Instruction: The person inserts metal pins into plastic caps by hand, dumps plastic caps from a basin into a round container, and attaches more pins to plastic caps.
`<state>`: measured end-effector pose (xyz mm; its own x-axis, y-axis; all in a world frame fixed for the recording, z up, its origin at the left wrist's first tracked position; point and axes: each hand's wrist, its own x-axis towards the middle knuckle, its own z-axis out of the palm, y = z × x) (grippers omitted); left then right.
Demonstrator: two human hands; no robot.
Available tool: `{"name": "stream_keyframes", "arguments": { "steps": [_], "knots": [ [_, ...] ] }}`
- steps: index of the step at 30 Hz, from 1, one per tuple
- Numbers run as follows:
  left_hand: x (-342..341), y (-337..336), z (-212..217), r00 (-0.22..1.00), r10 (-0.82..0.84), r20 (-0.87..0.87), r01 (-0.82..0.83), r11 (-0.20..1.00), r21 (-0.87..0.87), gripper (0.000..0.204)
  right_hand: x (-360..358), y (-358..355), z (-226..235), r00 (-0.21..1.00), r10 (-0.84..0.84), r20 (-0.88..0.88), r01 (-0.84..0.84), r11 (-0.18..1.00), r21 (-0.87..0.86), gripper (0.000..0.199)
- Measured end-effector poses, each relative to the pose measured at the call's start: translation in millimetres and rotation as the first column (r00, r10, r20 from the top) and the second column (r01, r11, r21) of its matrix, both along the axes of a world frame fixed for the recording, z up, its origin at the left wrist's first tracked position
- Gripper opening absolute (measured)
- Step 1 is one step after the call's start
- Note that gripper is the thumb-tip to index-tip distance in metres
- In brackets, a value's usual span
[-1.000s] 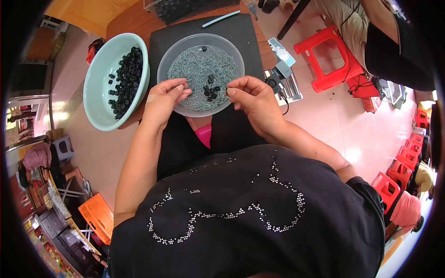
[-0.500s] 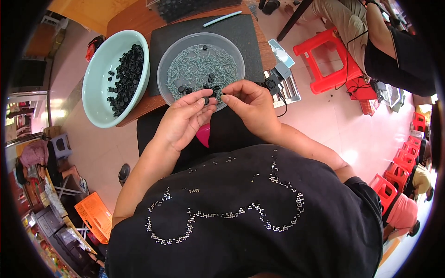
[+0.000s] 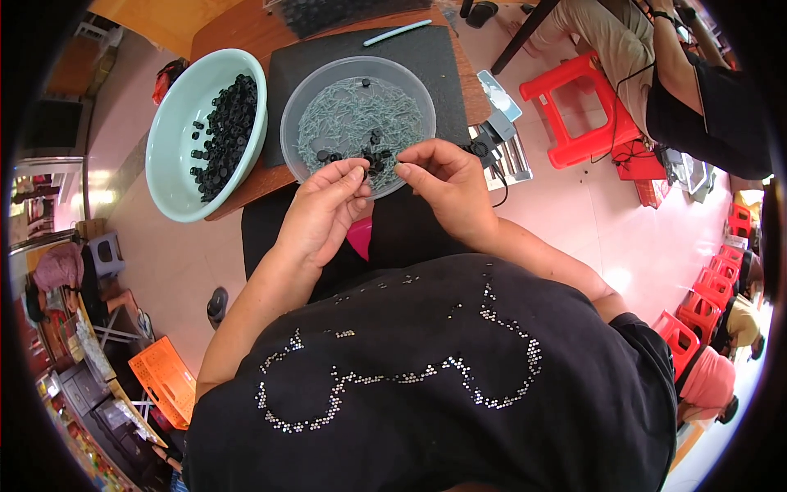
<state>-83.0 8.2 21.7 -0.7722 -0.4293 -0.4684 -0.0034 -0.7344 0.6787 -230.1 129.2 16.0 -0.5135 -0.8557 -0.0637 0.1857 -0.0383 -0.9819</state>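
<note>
My left hand (image 3: 316,209) pinches a small black plastic part (image 3: 366,173) between thumb and fingertips, mostly hidden by them. Facing it, my right hand (image 3: 449,182) is closed in a pinch too; something tiny and dark shows at its fingertips, too small to name. Both hands hover over the near edge of a clear plastic bowl (image 3: 288,148), a short gap between them. Many thin silvery screws (image 3: 348,115) fill the bowl, with several black plastic parts (image 3: 375,138) lying among them. On the left, a pale green basin (image 3: 168,152) holds a heap of similar black parts (image 3: 225,139).
The bowl stands on a black mat (image 3: 447,78) on a wooden table (image 3: 238,33), with a light blue pen-like stick (image 3: 398,33) behind it. A red stool (image 3: 537,90) and a seated person (image 3: 672,82) are at right. An orange crate (image 3: 164,381) sits lower left.
My left fingers have closed further around the black part, so less of it shows. My right hand stays almost in place, still pinching. The view has shifted slightly.
</note>
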Motion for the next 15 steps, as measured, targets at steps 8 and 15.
{"name": "stream_keyframes", "arguments": {
  "steps": [8,15],
  "knots": [
    [-3,5,2,0.997,0.064,0.039,-0.069,0.986,0.149,0.022,4,-1,-8,1.000,0.011,-0.016,-0.012,0.998,-0.065,0.011],
    [-1,5,-8,0.996,0.035,-0.077,-0.013,0.963,0.268,0.022,8,0,-7,0.994,-0.018,-0.110,0.011,0.998,-0.059,0.013]
  ]
}}
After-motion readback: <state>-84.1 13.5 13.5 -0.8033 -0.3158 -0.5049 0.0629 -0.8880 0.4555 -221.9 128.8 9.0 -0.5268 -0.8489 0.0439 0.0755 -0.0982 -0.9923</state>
